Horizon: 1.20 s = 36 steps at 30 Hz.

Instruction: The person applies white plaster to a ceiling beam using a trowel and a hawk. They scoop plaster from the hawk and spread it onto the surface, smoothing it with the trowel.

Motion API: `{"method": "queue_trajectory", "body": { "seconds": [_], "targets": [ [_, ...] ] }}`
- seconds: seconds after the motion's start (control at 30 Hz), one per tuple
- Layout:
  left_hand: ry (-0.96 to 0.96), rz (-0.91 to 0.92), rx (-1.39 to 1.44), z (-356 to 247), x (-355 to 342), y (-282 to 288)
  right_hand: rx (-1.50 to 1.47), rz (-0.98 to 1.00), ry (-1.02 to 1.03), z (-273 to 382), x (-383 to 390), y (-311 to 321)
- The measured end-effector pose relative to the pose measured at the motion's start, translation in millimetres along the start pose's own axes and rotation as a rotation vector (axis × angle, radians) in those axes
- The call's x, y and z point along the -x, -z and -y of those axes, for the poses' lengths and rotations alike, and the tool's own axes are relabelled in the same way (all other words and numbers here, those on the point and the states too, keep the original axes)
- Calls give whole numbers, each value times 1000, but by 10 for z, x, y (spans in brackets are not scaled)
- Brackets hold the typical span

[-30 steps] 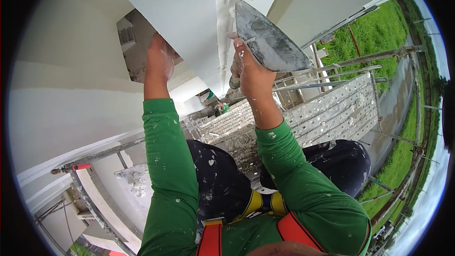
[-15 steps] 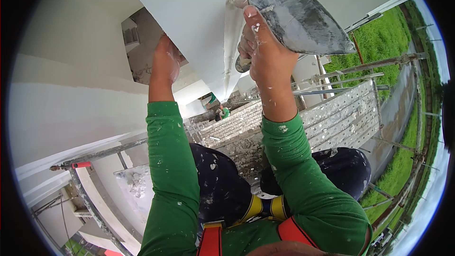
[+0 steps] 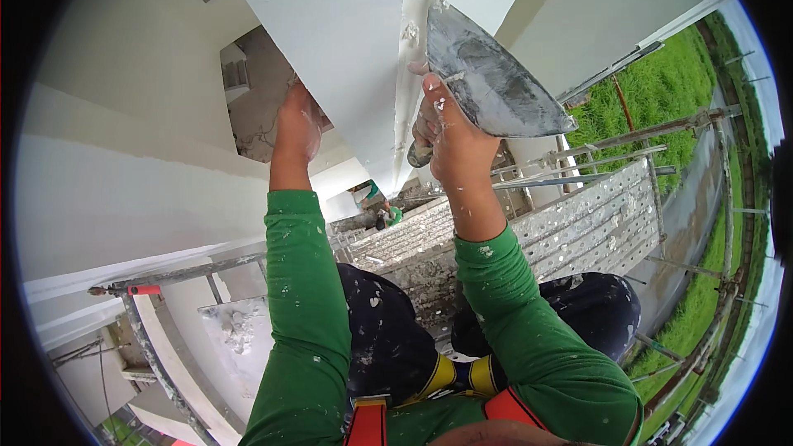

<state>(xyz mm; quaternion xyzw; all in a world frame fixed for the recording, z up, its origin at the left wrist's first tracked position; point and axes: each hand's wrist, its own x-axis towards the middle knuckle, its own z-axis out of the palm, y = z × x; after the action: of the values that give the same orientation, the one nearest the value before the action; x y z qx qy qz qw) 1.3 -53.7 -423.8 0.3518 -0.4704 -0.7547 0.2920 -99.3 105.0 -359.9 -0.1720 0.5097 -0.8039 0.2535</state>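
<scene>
Head view puts us high on a scaffold, and we can see our right hand (image 3: 450, 136) has climbed since a second ago: the trowel (image 3: 496, 83) was lower and tilted away, now its blade is up at twelve o'clock, its tip touching the wet white plaster on the wall corner (image 3: 417, 49). To us that reads as a stroke running up the edge, with fresh lumps of plaster clinging just above the blade. Our fingers are clenched round the trowel handle, whose dark butt pokes out below the fist at about seven o'clock of the hand; the wrist is cocked back, forearm in its green sleeve rising steeply from five o'clock. Our left hand (image 3: 297, 124) has hardly shifted: it rests at ten o'clock of the trowel, palm against the flat white wall face (image 3: 330, 25); we cannot tell whether those fingers grip anything or simply press. Below us, the perforated metal scaffold deck (image 3: 578, 223) spreads toward three o'clock, green grass (image 3: 661, 91) beyond it, and our spattered dark trousers (image 3: 388, 339) sit at six o'clock.
</scene>
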Motion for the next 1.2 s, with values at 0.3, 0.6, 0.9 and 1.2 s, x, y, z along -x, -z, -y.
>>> {"method": "queue_trajectory", "body": {
  "seconds": [0.3, 0.6, 0.9, 1.2],
  "targets": [
    [14, 24, 23, 64, -84, 81, -45, 19, -2, 197, -52, -85],
    [-1, -23, 62, 72, -76, 61, -41, -21, -49, 229, 41, -115],
    [-25, 15, 69, 21, -14, 54, 6, -42, 3, 211, 19, -149],
    [-47, 33, 23, 33, -84, 94, -69, -24, -66, 381, 63, -253]
  ]
}}
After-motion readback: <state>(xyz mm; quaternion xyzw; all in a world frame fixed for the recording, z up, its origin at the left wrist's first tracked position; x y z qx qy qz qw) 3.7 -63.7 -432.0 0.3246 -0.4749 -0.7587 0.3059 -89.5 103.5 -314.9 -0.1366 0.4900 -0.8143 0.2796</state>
